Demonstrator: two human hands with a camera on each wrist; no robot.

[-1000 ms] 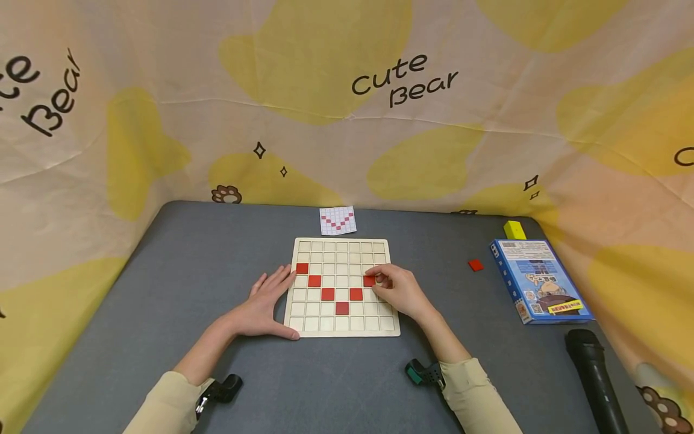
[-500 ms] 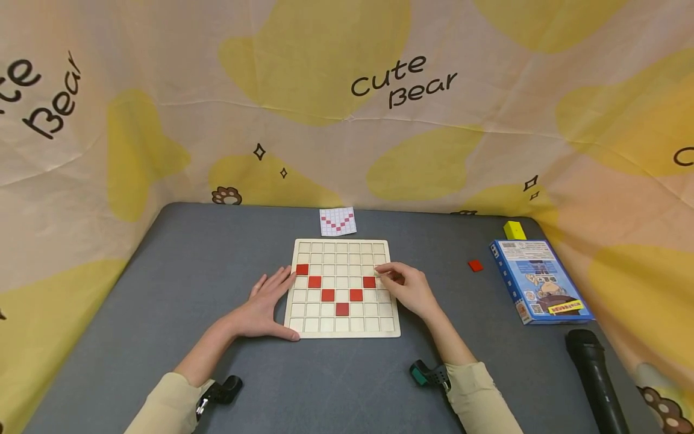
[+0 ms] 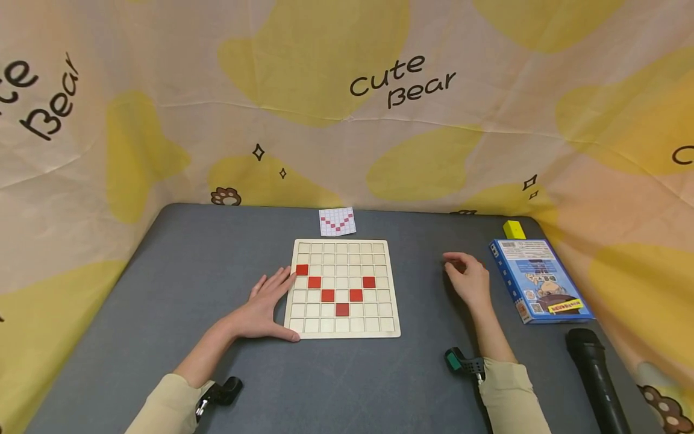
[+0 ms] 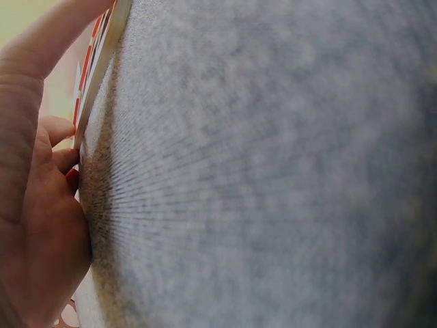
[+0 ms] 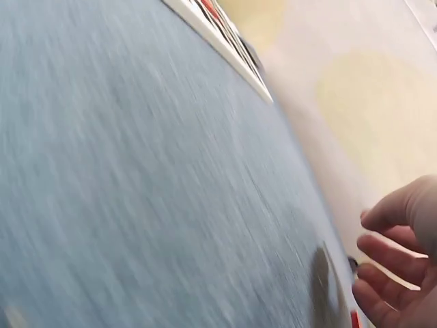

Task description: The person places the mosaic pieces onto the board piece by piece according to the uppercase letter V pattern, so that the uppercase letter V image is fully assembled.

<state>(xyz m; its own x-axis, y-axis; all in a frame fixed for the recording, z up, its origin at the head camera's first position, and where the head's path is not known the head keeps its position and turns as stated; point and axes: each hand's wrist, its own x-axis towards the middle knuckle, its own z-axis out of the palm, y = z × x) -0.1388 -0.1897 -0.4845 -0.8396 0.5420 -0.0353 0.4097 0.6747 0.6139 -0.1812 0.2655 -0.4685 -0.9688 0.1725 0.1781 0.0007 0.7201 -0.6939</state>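
Observation:
A cream square grid board [image 3: 325, 331] lies mid-table, several red square tiles [image 3: 342, 309] set in its cells in a V shape. My left hand [image 3: 261, 310] rests along its left side, fingers spread and thumb at the lower corner; the left wrist view catches the board's edge [image 4: 102, 65] beside the fingers. My right hand [image 3: 469, 280] is over the table right of the board, fingers loosely bent, nothing seen between them. In the head view it covers the place of a loose red tile, and a red piece [image 5: 355, 319] shows below the fingers in the right wrist view.
Behind the board lies a small card [image 3: 337, 222] printed with a red V pattern. To the right are a blue box [image 3: 542, 280], a yellow block [image 3: 514, 229] and a black microphone [image 3: 596, 380]. A patterned cloth [image 3: 325, 90] hangs around the table.
My right hand has let go of the red tile in the board's right part and moved right, away from the board, to where the loose red tile lay. My left hand has stayed put.

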